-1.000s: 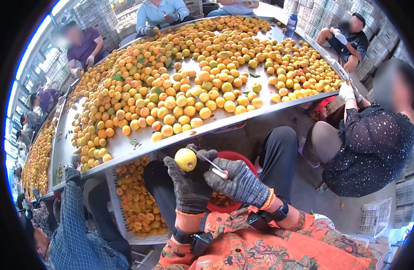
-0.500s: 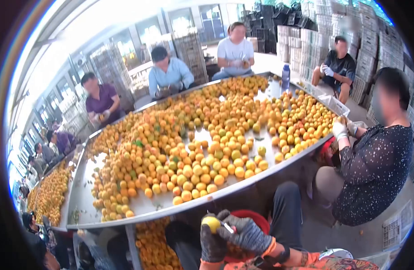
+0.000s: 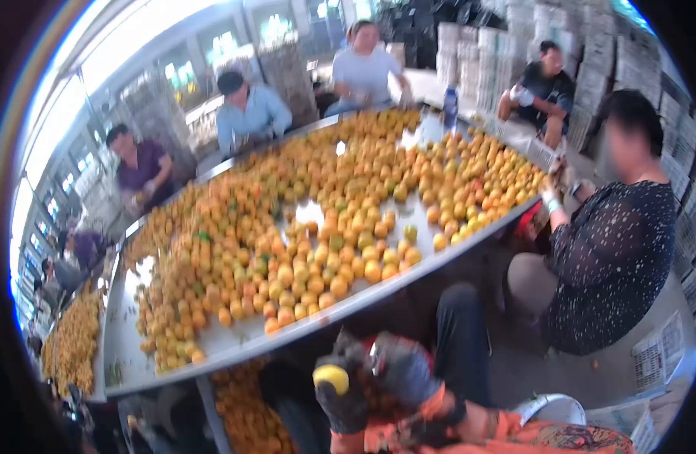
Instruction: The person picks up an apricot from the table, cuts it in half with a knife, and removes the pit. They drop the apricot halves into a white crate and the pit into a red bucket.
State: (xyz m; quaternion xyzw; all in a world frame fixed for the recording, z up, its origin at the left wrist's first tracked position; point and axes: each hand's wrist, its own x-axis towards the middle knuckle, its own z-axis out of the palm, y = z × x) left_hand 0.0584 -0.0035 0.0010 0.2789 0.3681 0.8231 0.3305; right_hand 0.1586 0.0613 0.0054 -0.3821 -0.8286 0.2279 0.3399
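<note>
Left grip [image 3: 344, 408], in the head view, is clamped on a yellow fruit [image 3: 330, 374], held just beside the right grip [image 3: 408, 371] and apart from the heaped fruits [image 3: 234, 265] on the surface [image 3: 128, 325]. Blur hides whether the curled right grip is closed on anything; I cannot tell. For a good hold, I would judge, the left fingers should cradle the fruit low, firm without squeezing, since ripe flesh likely bruises, and both hands should be steady before the right one touches its bare side. That bare side points up and towards the view's left. The visible patch is wider than tall, but partly covered; the fruit looks roundish, with no clear long axis. Its stem end cannot be made out.
</note>
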